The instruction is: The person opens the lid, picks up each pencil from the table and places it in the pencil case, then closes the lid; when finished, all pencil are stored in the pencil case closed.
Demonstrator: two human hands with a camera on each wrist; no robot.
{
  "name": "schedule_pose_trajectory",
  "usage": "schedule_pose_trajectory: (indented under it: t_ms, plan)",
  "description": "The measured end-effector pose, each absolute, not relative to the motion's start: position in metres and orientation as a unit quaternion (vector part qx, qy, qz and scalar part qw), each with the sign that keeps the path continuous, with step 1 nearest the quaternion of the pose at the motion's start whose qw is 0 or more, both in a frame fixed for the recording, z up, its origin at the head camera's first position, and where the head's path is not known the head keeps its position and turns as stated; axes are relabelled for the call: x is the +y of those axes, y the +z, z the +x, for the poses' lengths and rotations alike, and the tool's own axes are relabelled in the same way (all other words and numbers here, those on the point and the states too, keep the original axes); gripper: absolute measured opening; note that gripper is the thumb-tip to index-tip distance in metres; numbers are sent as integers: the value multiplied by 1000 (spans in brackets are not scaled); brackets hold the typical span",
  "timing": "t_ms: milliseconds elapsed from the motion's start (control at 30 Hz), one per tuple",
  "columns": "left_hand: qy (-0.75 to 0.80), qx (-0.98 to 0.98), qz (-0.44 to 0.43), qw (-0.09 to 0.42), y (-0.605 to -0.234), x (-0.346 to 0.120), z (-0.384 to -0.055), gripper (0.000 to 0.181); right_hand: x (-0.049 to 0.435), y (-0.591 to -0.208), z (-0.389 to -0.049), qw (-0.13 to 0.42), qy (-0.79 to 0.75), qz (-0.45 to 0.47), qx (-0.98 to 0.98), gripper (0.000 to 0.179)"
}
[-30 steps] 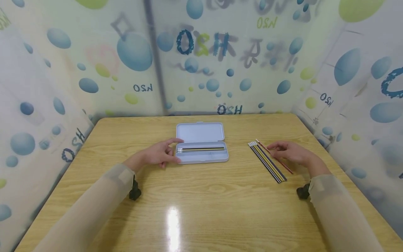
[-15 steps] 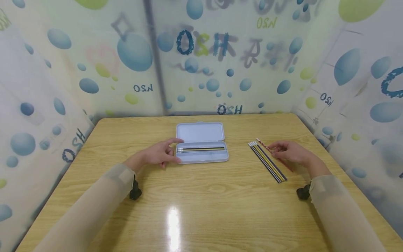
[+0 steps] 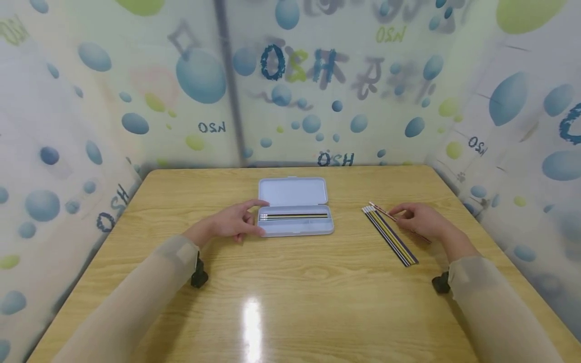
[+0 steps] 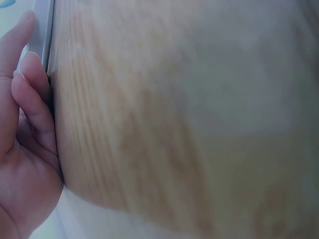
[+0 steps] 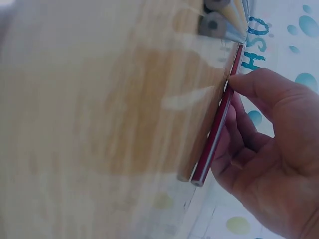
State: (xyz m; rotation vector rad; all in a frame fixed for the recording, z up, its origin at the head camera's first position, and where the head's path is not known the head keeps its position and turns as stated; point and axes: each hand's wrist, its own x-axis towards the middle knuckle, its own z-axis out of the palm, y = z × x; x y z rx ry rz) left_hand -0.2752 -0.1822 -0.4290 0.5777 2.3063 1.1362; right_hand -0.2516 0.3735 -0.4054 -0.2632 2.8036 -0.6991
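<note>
The pale blue pencil case [image 3: 292,191] lies with its lid raised back, and a few dark-and-yellow striped pencils [image 3: 295,217] rest in its rear part. My left hand [image 3: 231,221] holds the case's left end, index finger at the back and thumb at the front corner. In the left wrist view that hand's other fingers are bent beside the case wall. On the right, my right hand [image 3: 422,219] pinches a red pencil [image 5: 217,127] between thumb and fingers. Several striped pencils [image 3: 390,237] lie side by side just left of it, white ends pointing away.
All this is on a wood-grain table [image 3: 308,292]. Close behind its back edge hangs a patterned curtain [image 3: 308,101] with blue and green drops, and similar panels flank both sides.
The red pencil has turned a little and its near end has risen in my right hand. The head view has shifted slightly. My left hand keeps its place on the case.
</note>
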Motion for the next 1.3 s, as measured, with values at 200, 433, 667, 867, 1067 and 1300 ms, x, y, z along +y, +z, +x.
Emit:
schedule_pose_trajectory:
  t_ms: [200, 433, 667, 867, 1067, 1300]
  plan:
    - [417, 847, 210, 253, -429, -181, -276, 90, 373, -403, -248, 112, -245, -74, 960, 36]
    - [421, 845, 206, 257, -429, -181, -277, 91, 374, -399, -247, 74, -268, -86, 957, 37]
    - [424, 843, 206, 257, -429, -182, -277, 90, 366, -391, -245, 41, -282, -144, 948, 35]
    - [421, 846, 206, 255, -429, -183, -277, 90, 346, -381, -245, 51, -280, -167, 944, 34]
    - [423, 845, 207, 254, -429, -184, -276, 90, 323, -376, -250, 53, -278, -194, 939, 32]
    - [423, 845, 206, 253, -428, -183, -275, 90, 295, -376, -258, 59, -276, -214, 935, 31]
